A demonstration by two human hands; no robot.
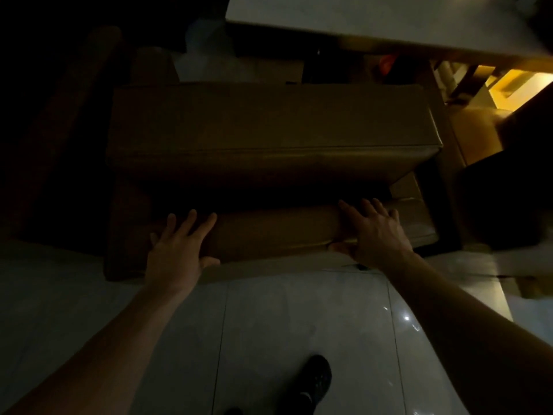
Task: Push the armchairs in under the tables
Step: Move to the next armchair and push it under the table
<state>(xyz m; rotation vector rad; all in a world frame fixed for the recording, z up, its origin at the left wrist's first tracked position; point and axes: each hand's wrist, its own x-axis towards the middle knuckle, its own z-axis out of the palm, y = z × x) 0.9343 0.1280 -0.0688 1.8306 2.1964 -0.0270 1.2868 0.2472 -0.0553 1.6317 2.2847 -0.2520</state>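
A brown padded armchair (pixel 269 124) stands in front of me in dim light, seen from behind and above. Its seat points toward a white-topped table (pixel 374 16) at the top of the view, and the seat's far edge lies close to the table's near edge. My left hand (pixel 179 250) lies on the left part of the backrest's top, fingers spread over it and thumb on the near face. My right hand (pixel 374 232) holds the right part of the backrest the same way.
Another dark chair shape (pixel 65 121) stands at the left. A dark bulky piece of furniture (pixel 508 205) sits at the right, with a lit yellow area (pixel 514 82) beyond it. Glossy white floor tiles (pixel 299 324) lie under me, and my shoe (pixel 317 378) is at the bottom.
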